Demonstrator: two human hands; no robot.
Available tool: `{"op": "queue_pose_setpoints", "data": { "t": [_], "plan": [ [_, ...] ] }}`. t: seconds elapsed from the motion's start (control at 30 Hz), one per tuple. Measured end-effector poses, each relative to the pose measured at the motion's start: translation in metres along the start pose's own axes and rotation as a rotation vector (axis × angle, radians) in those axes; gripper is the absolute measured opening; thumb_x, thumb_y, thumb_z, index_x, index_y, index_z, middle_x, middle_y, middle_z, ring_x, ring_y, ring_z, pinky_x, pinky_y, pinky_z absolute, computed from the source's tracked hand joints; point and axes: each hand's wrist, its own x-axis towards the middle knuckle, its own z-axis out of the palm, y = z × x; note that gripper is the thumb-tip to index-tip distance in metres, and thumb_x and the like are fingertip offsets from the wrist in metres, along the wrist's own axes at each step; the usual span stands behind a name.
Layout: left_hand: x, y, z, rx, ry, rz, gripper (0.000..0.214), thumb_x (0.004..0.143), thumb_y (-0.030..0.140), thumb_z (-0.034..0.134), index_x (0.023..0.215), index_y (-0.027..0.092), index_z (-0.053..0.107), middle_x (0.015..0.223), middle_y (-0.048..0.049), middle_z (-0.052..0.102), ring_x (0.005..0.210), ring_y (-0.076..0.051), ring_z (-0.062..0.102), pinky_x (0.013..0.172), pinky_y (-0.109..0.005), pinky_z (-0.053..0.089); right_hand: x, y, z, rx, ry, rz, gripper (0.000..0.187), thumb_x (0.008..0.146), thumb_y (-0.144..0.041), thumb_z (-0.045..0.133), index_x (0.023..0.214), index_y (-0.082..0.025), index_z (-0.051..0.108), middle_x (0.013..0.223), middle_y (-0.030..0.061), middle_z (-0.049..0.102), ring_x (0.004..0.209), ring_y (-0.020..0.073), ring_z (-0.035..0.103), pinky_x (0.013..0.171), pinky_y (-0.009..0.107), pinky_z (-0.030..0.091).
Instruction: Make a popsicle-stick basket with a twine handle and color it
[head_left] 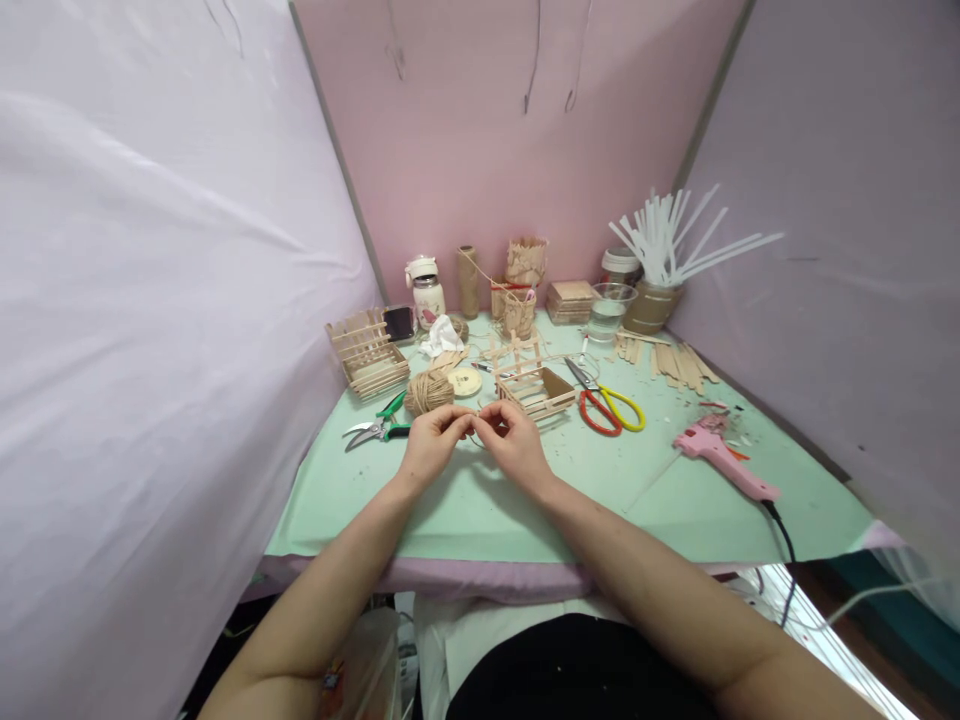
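Twine [474, 414], a thin strand partly hidden by fingers, is at the centre of the frame, over the green table [420, 515]. Close together there, the left hand [431, 442] and right hand [514, 442] each pinch it between thumb and fingertips, with no gap showing. Just beyond the right hand stands a stick crate [549, 404], right of centre; beyond the left, a smaller ball [430, 391], left of centre.

Soft, diffuse light; faint shadows on the tabletop [345, 515]; edges stretched.
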Motion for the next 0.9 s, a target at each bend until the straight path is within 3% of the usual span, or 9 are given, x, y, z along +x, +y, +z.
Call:
{"op": "queue_pose_setpoints", "data": {
  "t": [0.27, 0.43, 0.7, 0.9],
  "plan": [
    [0.0011, -0.0015, -0.0006, 0.086, -0.092, -0.029, 0.018, 0.076, 0.033, 0.064, 0.075, 0.016, 0.068, 0.067, -0.0024, 0.069, 0.062, -0.014, 0.061, 0.06, -0.025, 0.048, 0.0016, 0.006, -0.0012, 0.051, -0.002, -0.001, 0.019, 0.087, -0.037, 0.055, 0.079, -0.021, 0.062, 0.08, 0.0022, 0.063, 0.072, 0.0164, 0.056, 0.068, 0.03, 0.047],
    [0.0001, -0.0005, -0.0015, 0.163, -0.107, 0.018, 0.021, 0.079, 0.035, 0.062, 0.071, 0.016, 0.063, 0.066, -0.001, 0.065, 0.062, -0.013, 0.057, 0.06, -0.024, 0.043, 0.0017, 0.0055, -0.0007, 0.066, 0.0, 0.013, 0.018, 0.086, -0.036, 0.056, 0.079, -0.021, 0.061, 0.079, 0.0018, 0.063, 0.073, 0.0167, 0.056, 0.069, 0.03, 0.046],
    [0.004, -0.0056, -0.0043, 0.259, -0.077, 0.158, 0.017, 0.077, 0.033, 0.066, 0.074, 0.017, 0.069, 0.081, -0.0054, 0.067, 0.073, -0.015, 0.057, 0.064, -0.025, 0.042, 0.002, 0.0086, 0.0012, 0.03, -0.029, -0.014, 0.014, 0.086, -0.032, 0.055, 0.078, -0.021, 0.06, 0.08, 0.0021, 0.061, 0.075, 0.0173, 0.056, 0.069, 0.029, 0.045],
    [0.0, -0.0075, 0.0, 0.178, -0.128, -0.015, 0.017, 0.078, 0.031, 0.06, 0.078, 0.015, 0.066, 0.066, -0.0015, 0.064, 0.062, -0.014, 0.057, 0.062, -0.025, 0.044, 0.0008, 0.0077, 0.0005, -0.046, -0.045, -0.07, 0.013, 0.087, -0.027, 0.055, 0.076, -0.021, 0.06, 0.08, 0.0022, 0.06, 0.078, 0.0172, 0.056, 0.072, 0.029, 0.044]
  ]
}}
